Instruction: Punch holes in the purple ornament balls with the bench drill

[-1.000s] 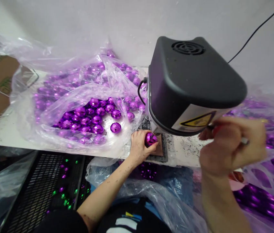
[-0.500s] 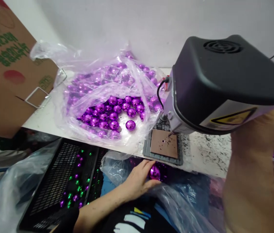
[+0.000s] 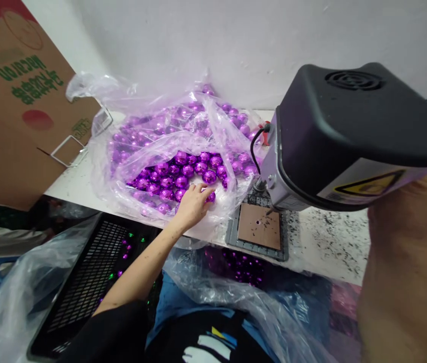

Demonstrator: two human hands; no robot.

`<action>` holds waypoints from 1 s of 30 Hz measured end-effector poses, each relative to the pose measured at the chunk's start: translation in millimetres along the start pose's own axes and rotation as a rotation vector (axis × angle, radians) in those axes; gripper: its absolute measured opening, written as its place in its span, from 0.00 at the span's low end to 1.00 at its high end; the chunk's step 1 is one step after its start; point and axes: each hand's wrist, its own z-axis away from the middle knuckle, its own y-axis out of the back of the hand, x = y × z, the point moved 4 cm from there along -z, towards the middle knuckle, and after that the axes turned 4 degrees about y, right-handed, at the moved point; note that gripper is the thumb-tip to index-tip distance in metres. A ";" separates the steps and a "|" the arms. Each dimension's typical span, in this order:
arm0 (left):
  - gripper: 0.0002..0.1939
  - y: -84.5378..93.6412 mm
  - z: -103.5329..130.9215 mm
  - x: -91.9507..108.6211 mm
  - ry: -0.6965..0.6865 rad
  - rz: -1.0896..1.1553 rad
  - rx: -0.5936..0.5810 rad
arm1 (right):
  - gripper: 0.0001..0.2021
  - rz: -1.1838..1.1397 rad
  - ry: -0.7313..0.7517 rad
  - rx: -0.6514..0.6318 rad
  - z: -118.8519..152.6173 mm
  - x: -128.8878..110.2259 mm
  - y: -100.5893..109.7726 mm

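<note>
My left hand (image 3: 194,205) reaches into the mouth of a clear plastic bag (image 3: 221,121) on the bench, its fingertips around a shiny purple ball (image 3: 210,196). Many more purple balls (image 3: 181,182) fill the bag. At the right, my right hand (image 3: 421,189) is behind the black drill machine's housing (image 3: 364,116), with its fingers hidden. A brown square plate (image 3: 259,226) with a small hole lies on the machine's base, below the drill tip.
A cardboard box (image 3: 16,116) stands at the left. Below the bench edge are a black crate (image 3: 80,282) with small green and purple pieces and an open plastic bag with purple balls (image 3: 243,264). Dark shavings cover the bench (image 3: 326,242) right of the machine.
My left hand has moved from the lower bag, beside a purple ball, up to the bag on the bench. The right arm stays at the machine. The view has shifted slightly.
</note>
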 end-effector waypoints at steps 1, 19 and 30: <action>0.22 -8.0 -7.9 -5.7 -0.028 -0.053 -0.053 | 0.19 0.005 0.012 -0.011 -0.2 -7.6 -1.1; 0.30 -14.2 65.8 27.2 0.300 1.030 -0.057 | 0.18 -0.010 -0.006 -0.094 -1.6 -22.5 -1.1; 0.26 -51.1 47.5 70.4 0.283 1.039 -0.197 | 0.24 -0.060 -0.160 -0.209 -3.6 -14.8 3.2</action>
